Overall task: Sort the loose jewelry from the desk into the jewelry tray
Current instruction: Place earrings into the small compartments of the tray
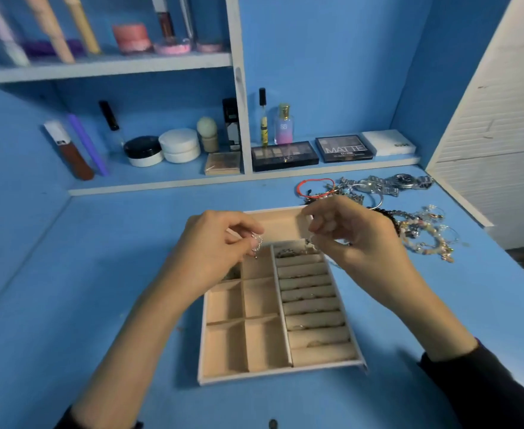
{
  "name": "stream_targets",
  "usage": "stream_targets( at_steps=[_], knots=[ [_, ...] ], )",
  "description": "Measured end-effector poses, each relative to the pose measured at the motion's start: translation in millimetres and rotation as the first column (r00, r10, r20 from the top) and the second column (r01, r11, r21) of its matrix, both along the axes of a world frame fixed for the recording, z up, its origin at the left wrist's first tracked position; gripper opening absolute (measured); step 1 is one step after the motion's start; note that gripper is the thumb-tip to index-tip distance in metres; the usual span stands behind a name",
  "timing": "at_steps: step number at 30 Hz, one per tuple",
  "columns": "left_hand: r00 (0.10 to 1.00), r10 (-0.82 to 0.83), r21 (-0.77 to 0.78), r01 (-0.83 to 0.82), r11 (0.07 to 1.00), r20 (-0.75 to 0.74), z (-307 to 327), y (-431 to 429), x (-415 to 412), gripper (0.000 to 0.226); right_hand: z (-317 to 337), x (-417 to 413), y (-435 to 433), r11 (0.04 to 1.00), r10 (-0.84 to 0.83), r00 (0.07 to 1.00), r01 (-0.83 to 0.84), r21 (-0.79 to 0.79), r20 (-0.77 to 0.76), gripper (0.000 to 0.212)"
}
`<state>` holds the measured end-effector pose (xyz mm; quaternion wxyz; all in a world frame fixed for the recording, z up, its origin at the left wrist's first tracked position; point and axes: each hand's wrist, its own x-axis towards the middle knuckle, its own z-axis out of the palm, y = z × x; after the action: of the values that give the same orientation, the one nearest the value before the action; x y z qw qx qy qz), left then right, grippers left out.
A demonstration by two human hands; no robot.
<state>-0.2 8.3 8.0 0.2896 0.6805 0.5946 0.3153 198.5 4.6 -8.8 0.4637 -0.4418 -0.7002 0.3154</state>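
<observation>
- Cosmetic jars [164,148] are standing on a low shelf, behind the jewelry tray [280,371] and to its left.
- The left hand [220,243] is hovering over the tray's far left part. Its fingers are curled, and thumb and fingertips are pinching a small silver piece [257,244]. The piece is dangling just above one of the far square compartments.
- The tray is lying flat on the blue desk [99,305]. Square compartments are filling its left half, ring rolls [313,308] are running down its right half, and one long compartment is spanning its far end. A few rings are sitting between the rolls, and a dark chain [287,252] is lying in the small compartment at the head of the rolls.
- The right hand [347,233] is hovering over the tray's far right corner with its fingers curled. Its fingertips are pinching a tiny silvery item [310,242], which is too blurred to identify.
- A red cord bracelet [314,187] and silver watches [387,183] are lying on the desk behind the tray, to its right.
- Beaded bracelets [424,233] are lying heaped on the desk to the right of the tray, outside it.
</observation>
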Motion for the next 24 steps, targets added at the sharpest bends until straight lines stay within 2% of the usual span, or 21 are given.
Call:
stream_targets(
  at_steps=[3,8,15,24],
  knots=[
    [0.996,-0.040,-0.045,0.037,0.998,-0.074,-4.1,-2.7,1.1,0.014,3.6,-15.1,3.1,0.999,0.020,0.998,-0.022,0.024,0.063,0.043],
    [0.967,-0.086,-0.026,0.083,0.996,-0.241,-9.9,-4.7,3.0,0.014,6.2,-24.5,4.6,0.999,0.018,0.988,-0.024,0.044,0.152,0.039],
    [0.928,-0.025,0.059,0.050,0.997,-0.371,-11.1,-4.4,-0.4,0.017,6.3,-35.0,5.0,0.998,-0.004,0.960,-0.015,0.066,0.282,0.040],
    [0.982,0.147,0.130,-0.131,0.983,-0.123,-13.3,-7.6,-18.5,0.013,-2.5,-58.9,11.7,0.990,0.060,0.906,-0.107,0.088,0.420,0.042]
  ],
)
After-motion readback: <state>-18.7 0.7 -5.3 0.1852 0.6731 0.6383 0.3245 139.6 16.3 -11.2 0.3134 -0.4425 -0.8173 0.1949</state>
